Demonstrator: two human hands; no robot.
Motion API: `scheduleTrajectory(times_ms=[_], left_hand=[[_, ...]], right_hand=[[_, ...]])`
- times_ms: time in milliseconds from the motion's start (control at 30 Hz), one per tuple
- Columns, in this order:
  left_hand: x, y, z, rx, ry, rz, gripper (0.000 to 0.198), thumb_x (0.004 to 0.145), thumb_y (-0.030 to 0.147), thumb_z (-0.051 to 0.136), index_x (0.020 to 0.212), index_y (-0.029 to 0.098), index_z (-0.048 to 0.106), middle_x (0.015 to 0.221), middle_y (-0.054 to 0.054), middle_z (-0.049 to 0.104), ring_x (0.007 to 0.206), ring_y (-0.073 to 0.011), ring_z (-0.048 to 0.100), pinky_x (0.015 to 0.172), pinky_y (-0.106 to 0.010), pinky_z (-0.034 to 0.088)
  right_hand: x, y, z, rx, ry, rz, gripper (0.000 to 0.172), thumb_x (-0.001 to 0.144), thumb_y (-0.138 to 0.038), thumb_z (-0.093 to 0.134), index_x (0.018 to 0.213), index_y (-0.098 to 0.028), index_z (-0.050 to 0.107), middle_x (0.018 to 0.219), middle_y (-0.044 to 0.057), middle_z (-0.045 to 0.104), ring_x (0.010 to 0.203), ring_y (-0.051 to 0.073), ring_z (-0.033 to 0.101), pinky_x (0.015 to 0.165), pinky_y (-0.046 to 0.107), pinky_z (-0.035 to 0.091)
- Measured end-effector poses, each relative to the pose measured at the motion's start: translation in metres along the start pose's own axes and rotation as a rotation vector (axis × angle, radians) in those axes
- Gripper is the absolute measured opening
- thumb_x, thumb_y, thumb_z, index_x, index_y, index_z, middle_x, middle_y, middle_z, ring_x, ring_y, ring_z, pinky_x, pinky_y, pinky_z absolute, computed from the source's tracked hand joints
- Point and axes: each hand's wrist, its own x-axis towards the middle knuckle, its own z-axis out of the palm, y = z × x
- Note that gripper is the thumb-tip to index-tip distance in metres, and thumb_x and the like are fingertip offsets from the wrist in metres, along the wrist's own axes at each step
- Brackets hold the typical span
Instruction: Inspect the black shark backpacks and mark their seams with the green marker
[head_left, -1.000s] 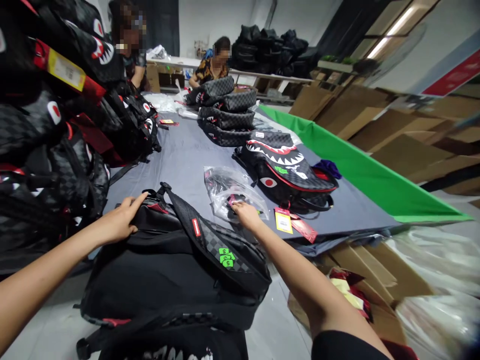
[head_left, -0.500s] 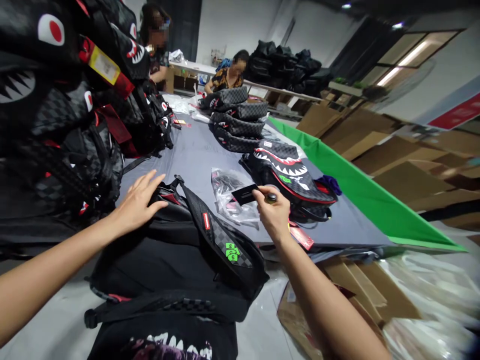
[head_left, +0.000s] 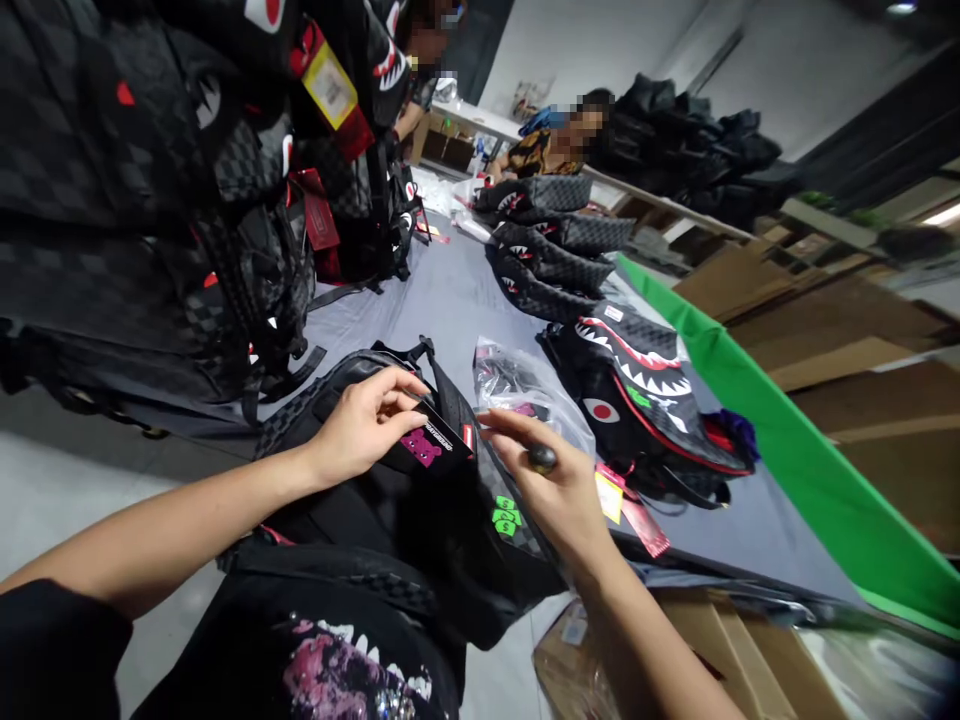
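Black card [head_left: 435,448] slants from your left hand [head_left: 367,422], fingertips pinching its edge, perhaps to bare its print; your right hand [head_left: 553,490] curls fingers round a dark knob [head_left: 541,458].

Short, plain black sleeve [head_left: 64,650]; both forearms [head_left: 217,515] bare.

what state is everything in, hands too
left hand: pinching the black card
black card: tilted, pink bear print showing
right hand: curled around the dark round-ended tool
dark round-ended tool: held, mostly hidden
near backpack: unclear whether zipped or open
clear plastic bag: lying flat, items inside
shark backpack: lying down, toothed print facing up
checkered bags: stacked
left-side backpacks: piled up
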Motion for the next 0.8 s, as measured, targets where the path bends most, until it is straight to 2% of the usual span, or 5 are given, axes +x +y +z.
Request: scheduleTrajectory(times_ms=[133,300,533,667,800], left_hand=[[-0.010,0.002,0.000,0.230,0.013,0.319,0.007,0.088,0.015,0.068,0.094,0.018,0.069,0.084,0.000,0.075,0.073,-0.0090,0.069,0.070,-0.019,0.054],[-0.025,-0.009,-0.013,0.366,-0.036,0.566,0.005,0.093,0.019,0.064,0.098,0.019,0.066,0.088,-0.002,0.076,0.080,-0.0109,0.072,0.076,-0.021,0.056],[-0.036,-0.049,-0.066,0.708,0.333,0.122,0.055,0.090,0.040,0.068,0.136,0.017,0.050,0.144,-0.017,0.055,0.138,-0.0279,0.050,0.117,-0.048,0.042],[-0.040,-0.075,-0.079,0.727,0.081,-0.177,0.082,0.084,0.043,0.073,0.151,0.014,0.035,0.157,-0.021,0.042,0.145,-0.0334,0.043,0.120,-0.053,0.037],[-0.048,-0.093,-0.077,0.704,0.103,-0.132,0.085,0.079,0.044,0.079,0.148,0.016,0.040,0.153,-0.018,0.049,0.140,-0.0313,0.050,0.118,-0.049,0.041]], right_hand=[[0.007,-0.008,0.014,-0.026,-0.180,-0.099,0.012,0.091,-0.023,0.064,0.099,-0.025,0.073,0.092,0.003,0.078,0.081,0.020,0.073,0.072,0.030,0.059],[0.013,-0.013,0.023,-0.277,-0.170,-0.288,0.014,0.092,-0.016,0.057,0.088,-0.024,0.069,0.085,0.004,0.072,0.080,0.020,0.068,0.070,0.031,0.052],[0.039,0.005,0.042,-0.383,-0.085,-0.192,0.017,0.092,-0.021,0.056,0.099,-0.024,0.072,0.091,0.005,0.078,0.080,0.022,0.074,0.068,0.029,0.053],[0.061,0.002,0.064,-0.655,-0.422,-0.028,0.035,0.084,-0.010,0.056,0.109,-0.028,0.073,0.101,0.002,0.079,0.090,0.023,0.074,0.071,0.026,0.050],[0.078,-0.010,0.080,-0.813,-0.778,0.015,0.035,0.087,-0.015,0.056,0.115,-0.028,0.073,0.099,0.004,0.079,0.094,0.023,0.073,0.073,0.026,0.047]])
